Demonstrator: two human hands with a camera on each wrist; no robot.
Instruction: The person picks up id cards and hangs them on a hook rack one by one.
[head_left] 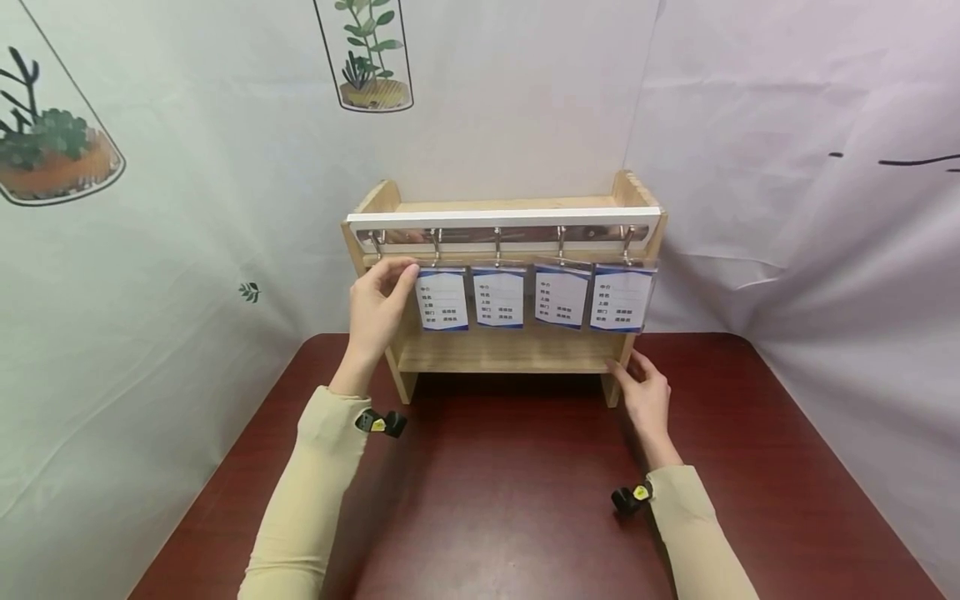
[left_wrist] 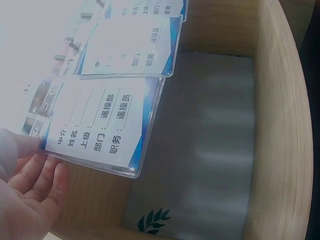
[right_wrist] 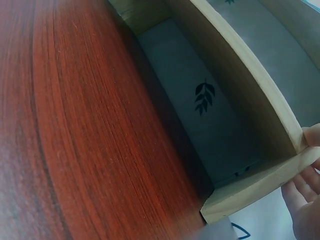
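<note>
A row of several clear-sleeved name badges hangs under metal hooks on the front of a small wooden shelf rack (head_left: 510, 354). My left hand (head_left: 378, 312) pinches the leftmost badge (head_left: 444, 302) by its upper left corner. In the left wrist view, the thumb and fingertips meet at that corner of the badge (left_wrist: 97, 122), with a neighbouring badge (left_wrist: 127, 47) behind it. Low on the rack's right side, my right hand (head_left: 647, 400) grips the side panel. The right wrist view has the thumb at the board's end and fingers outside the panel (right_wrist: 250, 192).
A metal hook rail (head_left: 525, 236) runs along the rack's white-topped front; its leftmost hook (head_left: 377, 242) carries no badge. The rack stands toward the back of a dark red table (head_left: 510, 500). White cloth (head_left: 510, 125) printed with plants hangs behind and beside it.
</note>
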